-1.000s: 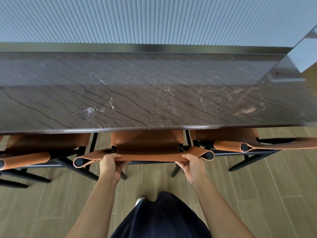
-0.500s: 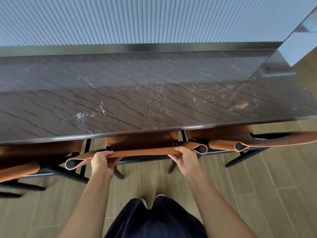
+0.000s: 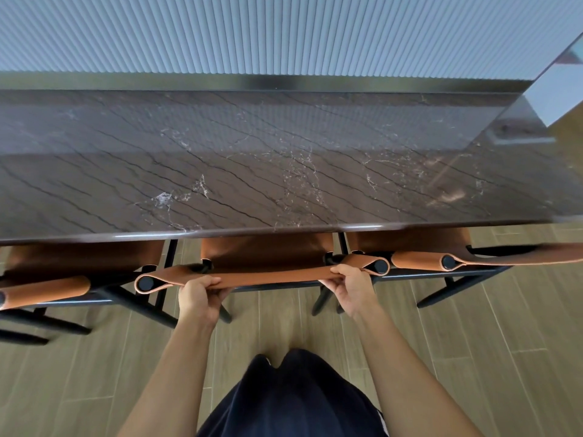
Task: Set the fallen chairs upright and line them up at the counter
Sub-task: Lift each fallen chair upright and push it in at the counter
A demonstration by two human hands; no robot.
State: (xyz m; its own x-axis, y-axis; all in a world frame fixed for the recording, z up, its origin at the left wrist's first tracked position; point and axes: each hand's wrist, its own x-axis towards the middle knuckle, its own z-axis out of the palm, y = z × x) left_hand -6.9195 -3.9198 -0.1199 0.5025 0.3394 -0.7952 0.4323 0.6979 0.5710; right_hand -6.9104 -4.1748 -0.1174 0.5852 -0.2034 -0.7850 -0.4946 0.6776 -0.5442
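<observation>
Three chairs with tan leather seats and black frames stand upright in a row, tucked partly under the dark marble counter point(image 3: 284, 171). The middle chair point(image 3: 268, 252) is straight ahead of me. My left hand point(image 3: 197, 296) and my right hand point(image 3: 351, 287) both grip its leather backrest strap, one near each end. The left chair point(image 3: 47, 288) and the right chair point(image 3: 422, 260) stand close on either side, their backrests almost in line with the middle one. The counter's edge hides the front of each seat.
A ribbed grey wall panel point(image 3: 284, 33) runs behind the counter. The counter ends at the right, near a glossy corner point(image 3: 555, 89). Wood-look floor tiles point(image 3: 473, 357) lie under and behind the chairs. My dark trousers fill the bottom centre.
The view shifted slightly while both hands kept their grip on the middle chair's backrest. The chair looks to sit a little further under the counter edge than one second ago.
</observation>
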